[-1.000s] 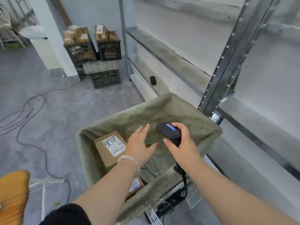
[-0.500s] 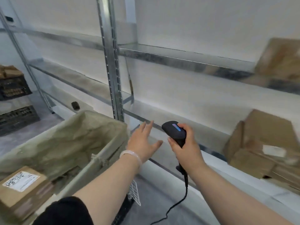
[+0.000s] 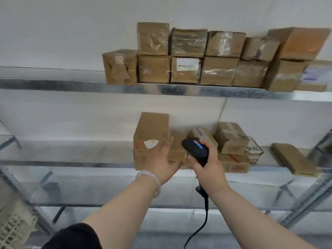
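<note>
Gripping a black scanner [image 3: 195, 150] by its handle, the right hand [image 3: 209, 169] has its fingers curled round it. The scanner's head is raised, with a blue light strip on top, and a cable [image 3: 203, 223] hangs from the handle.

- The left hand [image 3: 161, 162] has straight, spread fingers, palm toward the lower front of a tall box [image 3: 152, 133]. Whether it touches the cardboard cannot be told.
- A pale bracelet [image 3: 150, 180] is on the left wrist, with a dark sleeve [image 3: 75, 236] above it.
- The tall box stands upright at the front edge of the middle shelf [image 3: 71, 153], just left of the scanner. It has a torn white label on its front.
- Several small boxes [image 3: 231, 139] are stacked along the same edge, right of the scanner and partly behind it.
- One flat box [image 3: 294, 160] lies near that shelf's right end.
- On the top shelf [image 3: 53, 85], taped boxes [image 3: 186, 54] sit in two layers from mid-length to the right end.
</note>
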The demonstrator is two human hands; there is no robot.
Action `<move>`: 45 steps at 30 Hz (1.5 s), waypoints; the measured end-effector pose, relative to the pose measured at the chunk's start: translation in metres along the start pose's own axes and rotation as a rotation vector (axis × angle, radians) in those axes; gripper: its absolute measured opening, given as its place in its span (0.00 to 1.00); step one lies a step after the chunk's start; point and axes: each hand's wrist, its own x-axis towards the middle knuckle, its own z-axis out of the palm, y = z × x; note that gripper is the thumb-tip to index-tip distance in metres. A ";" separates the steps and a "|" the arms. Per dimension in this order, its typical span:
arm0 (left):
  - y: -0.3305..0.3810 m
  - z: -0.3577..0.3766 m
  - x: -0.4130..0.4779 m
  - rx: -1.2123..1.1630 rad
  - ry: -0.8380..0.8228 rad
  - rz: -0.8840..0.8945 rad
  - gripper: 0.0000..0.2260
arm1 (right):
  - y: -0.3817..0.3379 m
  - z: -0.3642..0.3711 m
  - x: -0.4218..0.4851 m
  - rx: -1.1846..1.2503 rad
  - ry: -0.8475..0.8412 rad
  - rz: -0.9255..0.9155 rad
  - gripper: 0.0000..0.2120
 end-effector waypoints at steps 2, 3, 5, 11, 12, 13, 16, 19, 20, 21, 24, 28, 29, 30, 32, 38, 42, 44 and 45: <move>0.026 0.016 0.013 -0.027 -0.062 0.063 0.36 | 0.006 -0.031 0.005 0.000 0.074 0.031 0.23; 0.040 0.023 0.020 -0.036 -0.078 0.107 0.36 | 0.010 -0.045 0.008 -0.012 0.115 0.040 0.23; 0.066 0.038 0.035 -0.042 -0.094 0.180 0.36 | 0.017 -0.068 0.012 -0.060 0.195 0.039 0.24; 0.120 0.085 0.070 -0.012 -0.220 0.345 0.36 | 0.033 -0.125 0.017 -0.143 0.352 0.081 0.24; 0.127 0.092 0.075 -0.019 -0.230 0.374 0.36 | 0.035 -0.133 0.018 -0.156 0.380 0.088 0.25; 0.134 0.099 0.080 -0.032 -0.235 0.401 0.35 | 0.037 -0.141 0.019 -0.166 0.405 0.099 0.24; 0.155 0.123 0.093 -0.044 -0.267 0.469 0.35 | 0.044 -0.160 0.018 -0.186 0.466 0.162 0.24; 0.177 0.147 0.098 -0.031 -0.318 0.523 0.36 | 0.056 -0.180 0.013 -0.194 0.554 0.210 0.23; 0.184 0.155 0.098 -0.034 -0.331 0.527 0.36 | 0.060 -0.188 0.011 -0.194 0.575 0.215 0.23; 0.192 0.162 0.098 -0.040 -0.345 0.529 0.37 | 0.064 -0.197 0.010 -0.188 0.593 0.212 0.23; 0.221 0.182 0.094 -0.048 -0.403 0.550 0.37 | 0.070 -0.231 0.006 -0.188 0.632 0.190 0.22; 0.264 0.208 0.094 -0.040 -0.404 0.542 0.36 | 0.087 -0.284 0.009 -0.202 0.648 0.167 0.22; 0.275 0.216 0.094 -0.053 -0.396 0.523 0.36 | 0.093 -0.297 0.011 -0.200 0.636 0.166 0.22; 0.287 0.224 0.095 -0.069 -0.388 0.505 0.36 | 0.100 -0.311 0.013 -0.202 0.617 0.170 0.23; 0.312 0.241 0.097 -0.104 -0.366 0.470 0.36 | 0.108 -0.341 0.019 -0.219 0.568 0.173 0.23; 0.383 0.265 0.114 -0.142 -0.247 0.360 0.37 | 0.111 -0.426 0.058 -0.225 0.499 0.096 0.23; 0.409 0.240 0.128 -0.149 -0.155 0.300 0.37 | 0.091 -0.453 0.094 -0.196 0.440 -0.001 0.22; 0.417 0.218 0.135 -0.144 -0.079 0.286 0.37 | 0.078 -0.455 0.111 -0.171 0.411 -0.047 0.22; 0.421 0.206 0.139 -0.144 -0.036 0.284 0.37 | 0.070 -0.455 0.121 -0.167 0.399 -0.075 0.22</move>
